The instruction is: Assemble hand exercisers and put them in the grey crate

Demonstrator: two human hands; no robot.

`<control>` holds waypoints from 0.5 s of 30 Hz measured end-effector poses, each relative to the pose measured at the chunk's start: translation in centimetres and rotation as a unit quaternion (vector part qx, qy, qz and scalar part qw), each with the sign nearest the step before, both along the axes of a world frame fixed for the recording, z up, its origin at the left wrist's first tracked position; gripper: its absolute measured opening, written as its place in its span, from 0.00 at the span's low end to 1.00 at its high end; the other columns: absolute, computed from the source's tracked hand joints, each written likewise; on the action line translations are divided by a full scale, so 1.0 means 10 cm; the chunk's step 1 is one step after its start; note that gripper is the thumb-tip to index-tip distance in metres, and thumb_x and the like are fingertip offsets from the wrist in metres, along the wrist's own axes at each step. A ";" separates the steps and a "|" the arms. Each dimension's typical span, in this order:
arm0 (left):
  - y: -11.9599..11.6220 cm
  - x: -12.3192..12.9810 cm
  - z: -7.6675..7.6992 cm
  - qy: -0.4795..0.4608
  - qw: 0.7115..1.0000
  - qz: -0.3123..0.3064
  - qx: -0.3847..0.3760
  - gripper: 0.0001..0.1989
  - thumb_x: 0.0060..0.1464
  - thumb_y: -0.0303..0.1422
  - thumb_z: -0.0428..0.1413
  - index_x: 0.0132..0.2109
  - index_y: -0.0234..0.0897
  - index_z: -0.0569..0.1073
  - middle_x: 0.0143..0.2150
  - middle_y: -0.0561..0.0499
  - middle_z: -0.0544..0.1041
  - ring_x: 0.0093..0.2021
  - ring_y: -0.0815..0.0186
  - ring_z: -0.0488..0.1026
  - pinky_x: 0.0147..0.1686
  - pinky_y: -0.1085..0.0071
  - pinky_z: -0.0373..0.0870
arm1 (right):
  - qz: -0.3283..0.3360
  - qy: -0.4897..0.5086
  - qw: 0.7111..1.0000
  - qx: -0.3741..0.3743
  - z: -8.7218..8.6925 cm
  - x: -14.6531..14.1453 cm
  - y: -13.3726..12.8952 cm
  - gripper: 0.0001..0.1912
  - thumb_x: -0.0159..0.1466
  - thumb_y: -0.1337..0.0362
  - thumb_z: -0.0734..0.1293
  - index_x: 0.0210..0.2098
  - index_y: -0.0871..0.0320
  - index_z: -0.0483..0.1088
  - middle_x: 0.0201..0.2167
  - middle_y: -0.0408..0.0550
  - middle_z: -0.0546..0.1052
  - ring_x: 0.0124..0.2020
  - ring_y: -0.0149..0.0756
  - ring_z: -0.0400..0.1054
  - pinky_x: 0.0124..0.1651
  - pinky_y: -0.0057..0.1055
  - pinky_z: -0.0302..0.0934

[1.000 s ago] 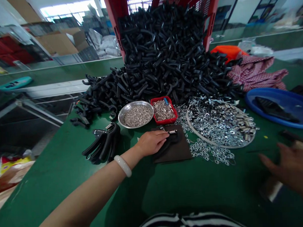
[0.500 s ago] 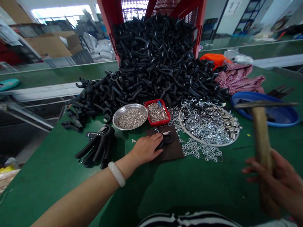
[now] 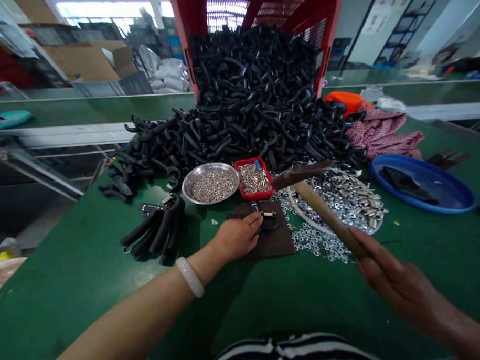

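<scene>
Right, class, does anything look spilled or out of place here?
Yes: small metal rings lie loose on the green table, outside the round tray's rim, as if spilled over its near edge.

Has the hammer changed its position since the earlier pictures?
Yes, leftward: the head of the hammer appeared over the blue tray just before, and now it appears beside the small red basket.

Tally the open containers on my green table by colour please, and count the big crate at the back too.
Red: 2, the big crate and the small basket
Blue: 1, the oval tray
Silver: 1, the bowl
White-rimmed: 1, the round tray
Total: 5
</scene>
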State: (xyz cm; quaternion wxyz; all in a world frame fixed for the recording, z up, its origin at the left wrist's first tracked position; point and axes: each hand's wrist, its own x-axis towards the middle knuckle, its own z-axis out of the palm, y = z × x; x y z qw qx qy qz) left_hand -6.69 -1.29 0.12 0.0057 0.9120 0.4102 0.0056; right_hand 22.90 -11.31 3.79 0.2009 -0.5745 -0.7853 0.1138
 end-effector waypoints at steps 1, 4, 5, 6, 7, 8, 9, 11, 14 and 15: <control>0.00 0.00 0.00 0.000 1.000 -0.001 0.001 0.24 0.55 0.37 0.45 0.58 0.36 0.60 0.60 0.44 0.61 0.37 0.63 0.73 0.33 0.67 0.70 | -0.002 -0.010 1.000 -0.009 0.00 0.01 0.01 0.26 0.64 0.61 0.53 0.62 0.51 0.49 0.48 0.49 0.72 0.41 0.40 0.71 0.35 0.34 0.70; 0.00 0.01 0.00 0.006 1.000 0.004 0.000 0.24 0.55 0.37 0.46 0.59 0.37 0.60 0.60 0.44 0.61 0.36 0.63 0.74 0.31 0.68 0.69 | 0.023 -0.041 0.995 -0.091 -0.01 0.06 0.04 0.24 0.65 0.61 0.52 0.61 0.49 0.52 0.45 0.46 0.74 0.39 0.39 0.72 0.34 0.32 0.70; 0.00 0.01 0.00 0.007 1.000 0.005 -0.001 0.24 0.55 0.37 0.46 0.59 0.37 0.60 0.60 0.44 0.61 0.36 0.64 0.74 0.30 0.68 0.69 | 0.031 -0.045 0.993 -0.101 -0.01 0.08 0.05 0.24 0.65 0.61 0.52 0.60 0.48 0.52 0.46 0.45 0.73 0.40 0.38 0.71 0.36 0.33 0.70; 0.00 0.01 0.00 0.007 1.000 0.005 0.001 0.24 0.55 0.37 0.45 0.59 0.38 0.60 0.60 0.44 0.61 0.36 0.64 0.74 0.30 0.68 0.69 | 0.031 -0.043 0.995 -0.088 -0.02 0.10 0.05 0.24 0.65 0.60 0.52 0.61 0.48 0.51 0.48 0.45 0.72 0.42 0.38 0.71 0.38 0.33 0.69; 0.00 0.01 0.00 0.006 1.000 0.005 0.005 0.24 0.55 0.37 0.45 0.59 0.38 0.60 0.60 0.44 0.61 0.36 0.63 0.74 0.31 0.68 0.69 | 0.021 -0.036 0.997 -0.058 -0.02 0.11 0.04 0.25 0.65 0.60 0.52 0.61 0.48 0.50 0.50 0.46 0.70 0.42 0.39 0.70 0.39 0.34 0.69; 0.00 0.01 0.00 0.004 1.000 0.005 0.009 0.24 0.55 0.37 0.45 0.59 0.38 0.60 0.60 0.44 0.61 0.36 0.63 0.74 0.31 0.68 0.69 | 0.004 -0.031 0.999 -0.026 -0.03 0.11 0.03 0.26 0.64 0.60 0.53 0.62 0.49 0.48 0.51 0.47 0.70 0.41 0.39 0.71 0.38 0.34 0.69; 0.00 0.01 -0.01 0.003 1.000 0.004 0.013 0.24 0.55 0.38 0.45 0.59 0.38 0.60 0.60 0.44 0.61 0.36 0.63 0.74 0.31 0.68 0.69 | -0.014 -0.028 0.999 -0.003 -0.05 0.11 0.03 0.27 0.64 0.60 0.53 0.62 0.49 0.47 0.50 0.48 0.70 0.38 0.39 0.72 0.36 0.34 0.70; 0.00 0.01 -0.01 0.003 1.000 0.005 0.015 0.24 0.55 0.38 0.45 0.59 0.39 0.60 0.60 0.45 0.61 0.36 0.63 0.74 0.31 0.68 0.69 | -0.023 -0.034 0.999 -0.009 -0.09 0.10 0.04 0.26 0.64 0.60 0.53 0.62 0.50 0.48 0.46 0.48 0.73 0.31 0.38 0.73 0.30 0.33 0.70; 0.01 0.02 -0.01 0.008 1.000 0.008 0.009 0.25 0.55 0.38 0.45 0.59 0.39 0.59 0.60 0.45 0.61 0.36 0.63 0.74 0.30 0.68 0.69 | 0.031 -0.045 0.996 -0.077 -0.07 0.08 0.09 0.24 0.64 0.60 0.52 0.60 0.49 0.52 0.44 0.47 0.75 0.31 0.38 0.73 0.31 0.34 0.70; 0.01 0.01 0.00 0.007 1.000 0.008 0.007 0.25 0.55 0.38 0.45 0.60 0.39 0.59 0.60 0.45 0.61 0.36 0.63 0.74 0.30 0.68 0.69 | 0.041 -0.040 0.995 -0.079 -0.04 0.07 0.10 0.24 0.64 0.60 0.52 0.60 0.49 0.53 0.43 0.47 0.75 0.31 0.38 0.73 0.31 0.33 0.70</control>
